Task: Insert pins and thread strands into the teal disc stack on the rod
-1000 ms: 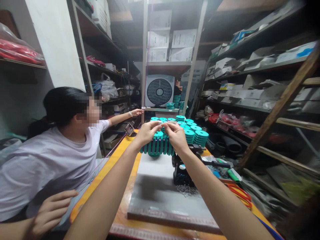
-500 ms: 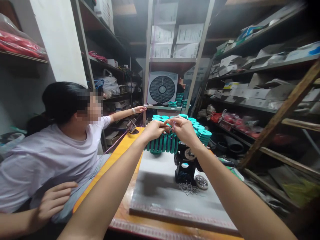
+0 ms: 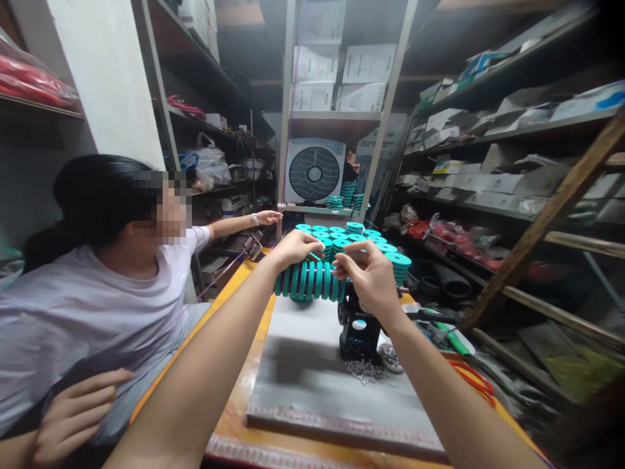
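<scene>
My left hand point(image 3: 297, 251) is over a row of green spools point(image 3: 308, 281) wound with dark purple wire. Its fingers are closed in a pinch, with a small white spot at the fingertips that I cannot identify. To the right, above the row's end, my right hand point(image 3: 372, 273) has its thumb and fingers curled together; anything between them is too small to make out. The row lies sideways against a black hand-cranked winding machine point(image 3: 360, 332), partly hidden by my right hand and forearm. Stacks of green spools point(image 3: 354, 228) stand behind my hands.
A grey board point(image 3: 303, 378) lies on the orange table point(image 3: 222, 296). Small metal bits point(image 3: 365, 371) and a round dish point(image 3: 390, 357) are by the machine. A co-worker point(image 3: 112, 312) sits at left, arm stretched toward the shelf with the fan point(image 3: 315, 172). Orange cord point(image 3: 476, 378) lies at right.
My hands, close together above the spools before, have moved apart, the right one going right and down. The view has shifted slightly, showing the orange cord at right.
</scene>
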Tool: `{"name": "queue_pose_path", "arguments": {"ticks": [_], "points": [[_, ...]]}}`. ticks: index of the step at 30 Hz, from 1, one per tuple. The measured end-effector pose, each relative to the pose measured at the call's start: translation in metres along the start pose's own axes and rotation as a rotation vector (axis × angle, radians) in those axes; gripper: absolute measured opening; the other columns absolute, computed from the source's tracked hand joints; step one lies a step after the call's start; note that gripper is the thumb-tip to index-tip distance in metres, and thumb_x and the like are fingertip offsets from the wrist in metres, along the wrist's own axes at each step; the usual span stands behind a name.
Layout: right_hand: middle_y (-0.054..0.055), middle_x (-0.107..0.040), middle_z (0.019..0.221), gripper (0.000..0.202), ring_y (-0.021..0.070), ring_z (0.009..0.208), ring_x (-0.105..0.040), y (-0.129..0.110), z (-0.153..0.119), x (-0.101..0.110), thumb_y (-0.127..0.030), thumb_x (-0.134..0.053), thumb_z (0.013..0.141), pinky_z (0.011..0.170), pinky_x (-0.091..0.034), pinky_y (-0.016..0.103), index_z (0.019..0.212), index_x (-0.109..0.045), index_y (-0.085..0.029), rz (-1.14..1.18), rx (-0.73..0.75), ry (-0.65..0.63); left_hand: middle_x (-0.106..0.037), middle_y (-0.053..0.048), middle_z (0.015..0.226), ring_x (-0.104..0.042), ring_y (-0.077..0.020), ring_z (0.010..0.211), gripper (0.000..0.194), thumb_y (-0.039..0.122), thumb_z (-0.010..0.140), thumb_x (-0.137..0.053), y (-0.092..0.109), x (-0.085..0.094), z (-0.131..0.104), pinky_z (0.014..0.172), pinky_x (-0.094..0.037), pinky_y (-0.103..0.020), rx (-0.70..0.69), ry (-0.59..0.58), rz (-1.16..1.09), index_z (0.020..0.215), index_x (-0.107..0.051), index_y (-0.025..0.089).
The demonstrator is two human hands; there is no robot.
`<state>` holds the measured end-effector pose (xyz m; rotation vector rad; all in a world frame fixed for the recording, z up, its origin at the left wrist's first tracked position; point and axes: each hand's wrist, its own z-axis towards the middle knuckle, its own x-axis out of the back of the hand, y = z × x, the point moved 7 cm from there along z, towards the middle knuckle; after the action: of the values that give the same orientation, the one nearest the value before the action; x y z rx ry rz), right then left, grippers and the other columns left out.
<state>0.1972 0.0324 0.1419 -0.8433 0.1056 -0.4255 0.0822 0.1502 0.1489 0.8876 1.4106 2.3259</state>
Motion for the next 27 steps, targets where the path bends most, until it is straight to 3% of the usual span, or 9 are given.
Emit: {"name": "queue_pose_path", "arguments": {"ticks": [3,6,9,12,20,23,27], "points": [[0.002,-0.068,0.071,0.024,0.0186,0.062,-0.068,0.002,-0.025,-0.006,-0.043,-0.065,0.080,0.059,-0.059,0.035,0.083,-0.059,-0.021,0.057,0.006,0.038,-0.074,-0.008,0.069,-0.068,-0.0169,0.061,0.016,0.025,0.076,-0.065,-0.006,0.001,0.005,0.061,-0.053,-0.027,0.046,-0.010,-0.023,0.072,-0.072,0.012],[0.002,-0.068,0.074,0.020,0.0190,0.068,-0.069,0.008,-0.042,-0.016,-0.042,-0.062,0.084,0.065,-0.060,0.037,0.085,-0.057,-0.023,0.114,0.016,0.109,-0.074,-0.009,0.070,-0.069,-0.0176,0.063,0.016,0.027,0.076,-0.067,-0.005,0.002,0.005,0.059,-0.052,-0.026,0.066,-0.012,-0.049,0.074,-0.071,0.012],[0.000,-0.065,0.076,0.019,0.0185,0.073,-0.069,0.012,-0.041,-0.021,-0.043,-0.057,0.087,0.068,-0.060,0.037,0.086,-0.053,-0.024,0.148,0.030,0.208,-0.075,-0.009,0.077,-0.070,-0.0174,0.067,0.018,0.029,0.077,-0.066,0.002,0.001,0.000,0.059,-0.051,-0.024,0.044,-0.008,-0.057,0.077,-0.071,0.012],[-0.001,-0.064,0.075,0.021,0.0174,0.073,-0.068,0.013,-0.024,-0.021,-0.044,-0.057,0.086,0.067,-0.059,0.034,0.087,-0.052,-0.024,0.153,0.034,0.245,-0.074,-0.008,0.075,-0.069,-0.0168,0.068,0.018,0.027,0.079,-0.063,0.012,0.002,-0.006,0.061,-0.051,-0.024,0.010,0.012,-0.052,0.077,-0.071,0.012],[-0.003,-0.062,0.065,0.026,0.0147,0.060,-0.064,0.026,0.025,-0.022,-0.046,-0.063,0.080,0.059,-0.057,0.029,0.083,-0.053,-0.022,0.141,0.003,0.172,-0.073,-0.005,0.072,-0.067,-0.0181,0.071,0.020,0.028,0.079,-0.060,0.017,-0.001,-0.018,0.069,-0.052,-0.028,-0.121,0.110,0.095,0.072,-0.073,0.014],[-0.002,-0.063,0.070,0.027,0.0131,0.058,-0.063,0.021,0.023,-0.022,-0.047,-0.063,0.079,0.056,-0.055,0.027,0.084,-0.053,-0.022,0.178,-0.014,0.107,-0.073,-0.005,0.073,-0.067,-0.0180,0.072,0.021,0.029,0.079,-0.059,0.012,-0.001,-0.014,0.070,-0.052,-0.027,-0.112,0.126,0.125,0.074,-0.073,0.015],[0.001,-0.063,0.095,0.027,0.0096,0.056,-0.062,-0.001,0.003,-0.015,-0.045,-0.068,0.076,0.045,-0.050,0.022,0.082,-0.055,-0.022,0.198,-0.020,0.005,-0.072,-0.006,0.066,-0.067,-0.0171,0.065,0.018,0.024,0.078,-0.061,0.000,-0.003,0.001,0.068,-0.053,-0.028,-0.018,0.042,0.129,0.071,-0.073,0.013]]}}
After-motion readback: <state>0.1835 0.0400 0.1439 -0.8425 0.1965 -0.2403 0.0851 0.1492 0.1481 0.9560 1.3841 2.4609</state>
